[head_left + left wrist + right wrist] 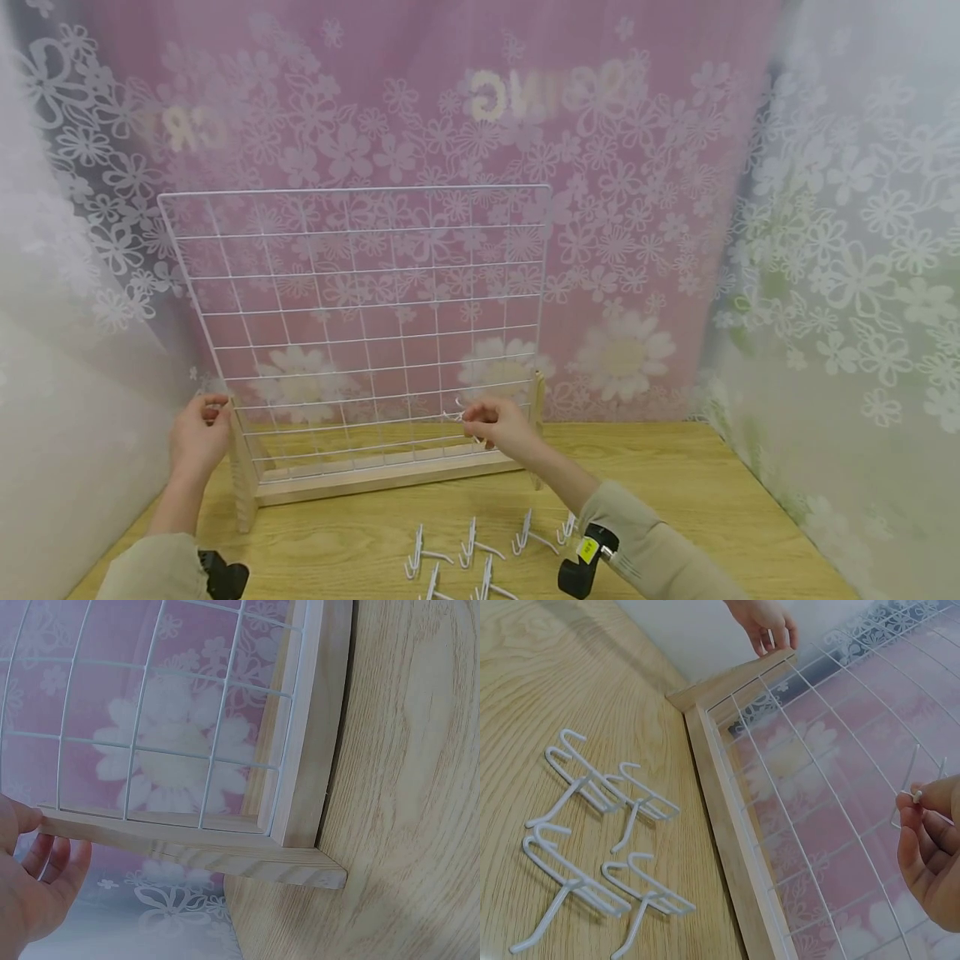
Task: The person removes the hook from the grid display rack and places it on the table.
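A white wire grid panel [356, 190] stands upright in a light wooden stand [390, 480]. My left hand [201, 437] is at the top of the stand's left side post [187, 853], thumb on one side and fingertips on the other. In front of the grid's lower right part, my right hand [504, 427] pinches a white wire hook [916, 797] between thumb and fingertips. The hook's prongs point toward the grid; whether it touches the wires I cannot tell. Part of it is hidden behind the fingers.
Several more white wire hooks [574, 881] lie on the wood-grain table [315, 550] in front of the stand, some cut off by the head view's lower edge. A pink flowered curtain [645, 250] hangs behind, with pale flowered cloth [847, 333] at the right.
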`<state>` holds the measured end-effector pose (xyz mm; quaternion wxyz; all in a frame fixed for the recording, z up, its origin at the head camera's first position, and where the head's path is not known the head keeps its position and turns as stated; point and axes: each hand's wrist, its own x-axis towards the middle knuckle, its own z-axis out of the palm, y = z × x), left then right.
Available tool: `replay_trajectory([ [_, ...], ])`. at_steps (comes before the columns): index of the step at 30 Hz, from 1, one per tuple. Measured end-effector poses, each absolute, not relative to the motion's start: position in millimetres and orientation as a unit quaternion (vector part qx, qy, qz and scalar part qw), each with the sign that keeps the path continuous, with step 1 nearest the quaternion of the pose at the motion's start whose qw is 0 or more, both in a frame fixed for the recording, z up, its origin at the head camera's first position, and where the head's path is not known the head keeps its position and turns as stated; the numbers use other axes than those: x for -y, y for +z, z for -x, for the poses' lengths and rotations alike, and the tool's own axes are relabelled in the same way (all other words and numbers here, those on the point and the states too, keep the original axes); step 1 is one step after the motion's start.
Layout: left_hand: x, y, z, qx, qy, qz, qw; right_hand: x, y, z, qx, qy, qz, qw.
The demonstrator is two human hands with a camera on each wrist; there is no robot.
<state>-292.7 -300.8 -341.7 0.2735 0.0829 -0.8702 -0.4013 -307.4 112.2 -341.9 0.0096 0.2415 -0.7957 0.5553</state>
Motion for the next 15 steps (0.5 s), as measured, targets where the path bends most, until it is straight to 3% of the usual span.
replay_trajectory([
  [15,301.6,-341.6,293.2,0.870,-0.402,-0.083,0.272,-137.6,-360.0,304.6,0.804,0.539,-0.250,0.019],
])
